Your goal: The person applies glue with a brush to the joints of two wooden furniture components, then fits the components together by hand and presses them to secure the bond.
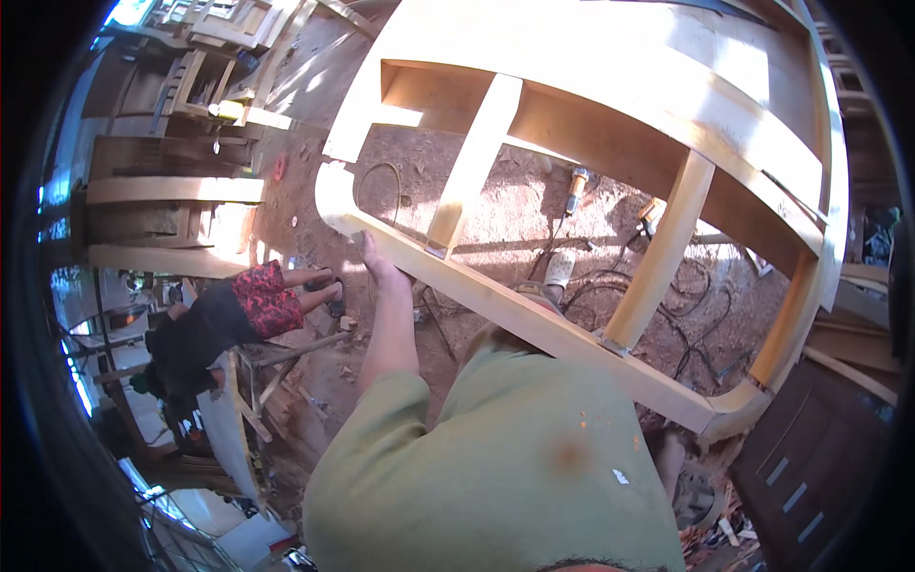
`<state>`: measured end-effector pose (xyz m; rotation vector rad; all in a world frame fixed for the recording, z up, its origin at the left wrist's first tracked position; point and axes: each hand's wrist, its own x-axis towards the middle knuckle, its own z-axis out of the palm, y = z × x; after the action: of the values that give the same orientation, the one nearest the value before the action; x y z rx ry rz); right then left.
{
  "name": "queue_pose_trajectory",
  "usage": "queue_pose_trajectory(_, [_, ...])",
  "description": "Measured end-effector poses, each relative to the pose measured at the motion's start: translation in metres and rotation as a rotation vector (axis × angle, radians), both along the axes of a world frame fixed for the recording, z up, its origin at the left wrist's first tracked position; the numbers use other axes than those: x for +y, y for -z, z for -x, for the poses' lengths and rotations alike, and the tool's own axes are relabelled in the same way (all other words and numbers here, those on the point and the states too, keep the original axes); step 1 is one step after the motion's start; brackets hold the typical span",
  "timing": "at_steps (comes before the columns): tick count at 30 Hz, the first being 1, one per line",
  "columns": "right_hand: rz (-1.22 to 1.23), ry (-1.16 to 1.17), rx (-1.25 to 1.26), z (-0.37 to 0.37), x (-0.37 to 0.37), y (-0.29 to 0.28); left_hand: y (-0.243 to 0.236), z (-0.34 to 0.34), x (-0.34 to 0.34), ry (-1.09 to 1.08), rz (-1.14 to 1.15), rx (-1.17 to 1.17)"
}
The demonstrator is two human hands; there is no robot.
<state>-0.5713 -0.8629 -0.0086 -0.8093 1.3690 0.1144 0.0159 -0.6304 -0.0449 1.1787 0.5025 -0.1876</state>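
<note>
A large light-wood frame with rounded corners fills the upper right. Its near rail (534, 319) runs slantwise in front of my body, and crossbars (662, 257) join it to the broad panel (543, 48) beyond. My left hand (386, 265) is closed on this rail close to its left end, thumb against the wood and the other fingers hidden beneath. Beside it is the curved corner piece (334, 200), with a narrow gap between it and the panel's edge. Dark seams show where the crossbars meet the rail. My right hand is out of sight.
Power tools (576, 191) with cables (677, 305) lie on the dirt floor, seen through the frame. At left, another person (219, 319) bends near a curved wooden piece (229, 429). Stacked furniture parts (176, 191) stand far left; a dark door panel (810, 458) leans at right.
</note>
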Motion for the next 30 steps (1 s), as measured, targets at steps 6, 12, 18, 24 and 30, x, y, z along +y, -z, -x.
queue_pose_trajectory(6, [0.024,-0.447,-0.374,-0.094,-0.070,-0.132,-0.012,0.020,-0.011,-0.021,0.101,-0.046])
queue_pose_trajectory(12, [0.495,-0.449,-0.693,-0.260,-0.101,-0.123,-0.024,0.028,-0.028,0.042,0.087,-0.036])
queue_pose_trajectory(18, [1.199,-0.445,-0.349,-0.331,-0.113,-0.093,-0.032,0.044,-0.028,0.037,0.004,0.109])
queue_pose_trajectory(24, [1.331,-0.293,0.128,-0.260,-0.116,-0.025,-0.023,0.056,-0.037,0.132,-0.135,0.014])
queue_pose_trajectory(30, [1.046,-0.366,-0.443,-0.352,-0.067,-0.060,-0.026,0.044,-0.039,0.184,-0.124,0.125])
